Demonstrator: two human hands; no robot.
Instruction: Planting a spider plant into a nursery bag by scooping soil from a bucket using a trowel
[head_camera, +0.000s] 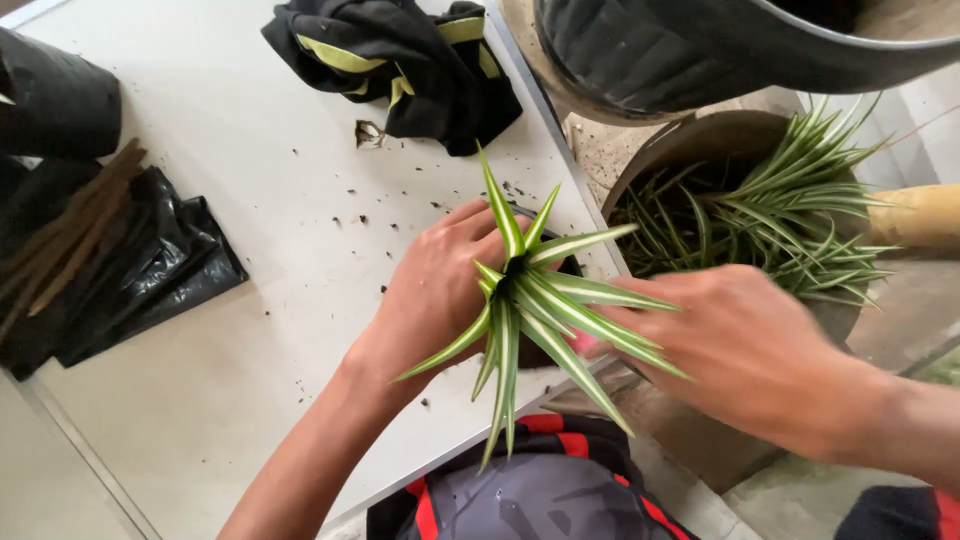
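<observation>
A small spider plant (530, 300) with green and white striped leaves stands in a small black nursery bag (560, 350) at the edge of a white table (250, 230). My left hand (435, 290) wraps around the left side of the bag, under the leaves. On the right side, my right hand (745, 350) presses its fingers against the bag beneath the leaves. The bag is mostly hidden by the leaves and both hands.
A round pot (720, 140) crowded with striped plants (790, 220) stands right of the table. Above it sits a large black tub (680, 50). Dark gloves (400, 60) lie at the table's far side, flat black bags (130, 270) and brown sticks (70, 240) at the left. Soil crumbs dot the table.
</observation>
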